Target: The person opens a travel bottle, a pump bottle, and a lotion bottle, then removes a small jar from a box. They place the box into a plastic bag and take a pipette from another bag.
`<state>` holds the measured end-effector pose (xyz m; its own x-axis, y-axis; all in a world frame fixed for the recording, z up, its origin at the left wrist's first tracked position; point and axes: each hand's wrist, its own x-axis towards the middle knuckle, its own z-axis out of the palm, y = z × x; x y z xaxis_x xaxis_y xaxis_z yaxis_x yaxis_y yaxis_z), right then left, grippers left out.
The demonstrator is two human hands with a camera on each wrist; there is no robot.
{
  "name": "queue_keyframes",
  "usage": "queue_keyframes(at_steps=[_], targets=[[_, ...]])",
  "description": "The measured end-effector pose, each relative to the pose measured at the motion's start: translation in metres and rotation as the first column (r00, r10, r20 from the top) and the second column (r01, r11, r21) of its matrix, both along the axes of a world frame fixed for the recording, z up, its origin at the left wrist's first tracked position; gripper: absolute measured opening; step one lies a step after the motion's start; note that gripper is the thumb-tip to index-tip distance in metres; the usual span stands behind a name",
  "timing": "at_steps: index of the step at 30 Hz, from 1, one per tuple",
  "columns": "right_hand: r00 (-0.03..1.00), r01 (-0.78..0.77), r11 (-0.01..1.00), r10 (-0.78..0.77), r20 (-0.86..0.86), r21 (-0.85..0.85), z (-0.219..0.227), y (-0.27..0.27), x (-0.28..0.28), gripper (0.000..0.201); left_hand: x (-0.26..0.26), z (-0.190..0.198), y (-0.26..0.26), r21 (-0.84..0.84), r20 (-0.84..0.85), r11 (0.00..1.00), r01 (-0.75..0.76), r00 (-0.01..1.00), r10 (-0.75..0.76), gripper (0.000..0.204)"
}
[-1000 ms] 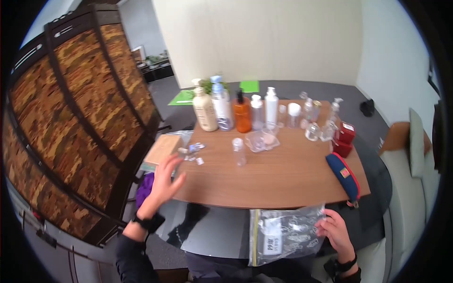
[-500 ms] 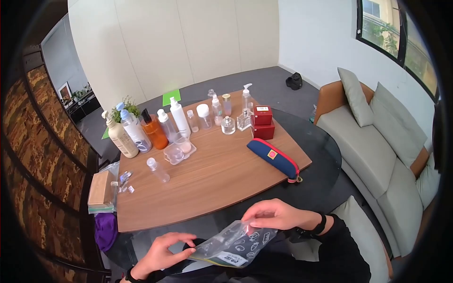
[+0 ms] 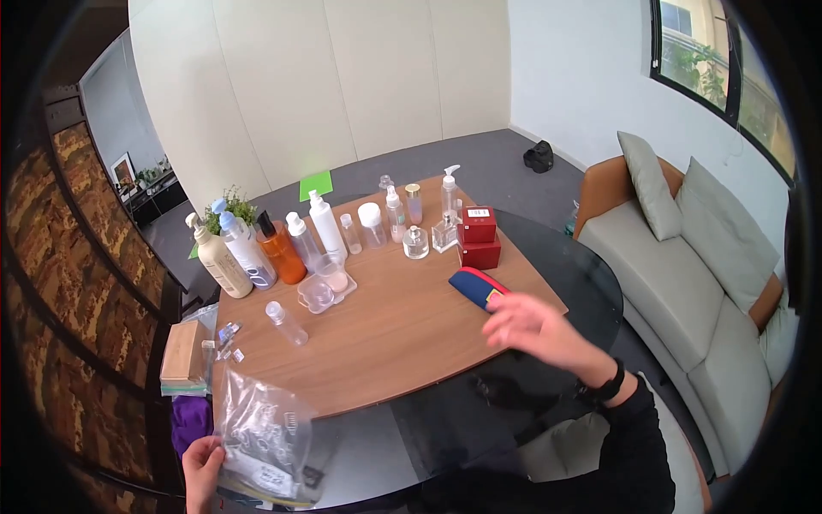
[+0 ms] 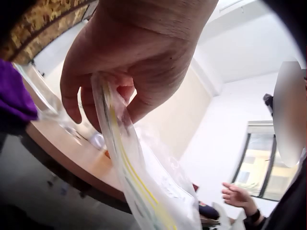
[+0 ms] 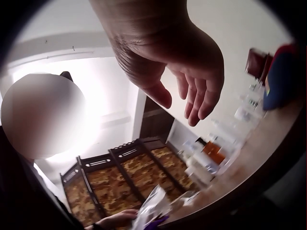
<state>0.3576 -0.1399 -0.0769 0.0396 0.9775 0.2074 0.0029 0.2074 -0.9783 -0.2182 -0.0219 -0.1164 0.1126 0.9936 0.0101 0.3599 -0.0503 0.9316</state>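
Observation:
A clear zip bag (image 3: pixel 257 428) with white print and a label hangs at the table's front left. My left hand (image 3: pixel 204 469) pinches its edge between thumb and fingers. In the left wrist view, the bag's yellow zip strip (image 4: pixel 125 158) runs down from that grip. My right hand (image 3: pixel 539 332) is raised with its fingers loosely extended and holds nothing. It overlaps a navy pencil case (image 3: pixel 469 287) with a red zip in the head view, hiding much of it.
Several bottles, including an amber one (image 3: pixel 282 253), line the wooden table's far side. A small clear bottle (image 3: pixel 287 324) stands nearer. Red boxes (image 3: pixel 479 240) are stacked at right. A bagged wooden block (image 3: pixel 184 351) and purple cloth (image 3: pixel 191 420) lie at left.
The bag has passed from my right hand to my left and swung to the left. My right hand has let go and moved up toward the pencil case. The head view has turned right.

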Motion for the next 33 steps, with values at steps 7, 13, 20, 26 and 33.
queue_keyframes(at_steps=[7,13,20,26,33], targets=[[0.871,0.407,0.909,-0.355,0.34,-0.093,0.006,0.079,0.094,0.079,-0.032,-0.016,-0.012,0.371,-0.584,0.92,-0.128,0.738,0.338,0.032],[0.855,0.247,0.966,-0.182,0.486,-0.074,-0.009,0.142,0.127,0.113,0.017,0.027,-0.043,0.503,-0.702,0.833,0.229,0.671,0.24,0.046],[0.873,0.164,0.977,-0.08,0.48,-0.135,-0.001,0.161,0.133,0.119,0.051,0.066,-0.087,0.339,-0.609,0.904,0.259,0.793,0.002,0.044],[0.885,0.192,0.973,-0.116,0.452,-0.127,-0.006,0.168,0.135,0.101,0.057,0.075,-0.102,0.199,-0.454,0.949,0.246,0.881,-0.134,0.04],[0.851,0.283,0.957,-0.278,0.445,0.056,-0.015,0.17,0.134,0.088,0.079,0.09,-0.11,0.158,-0.437,0.946,0.284,0.879,-0.191,0.034]])
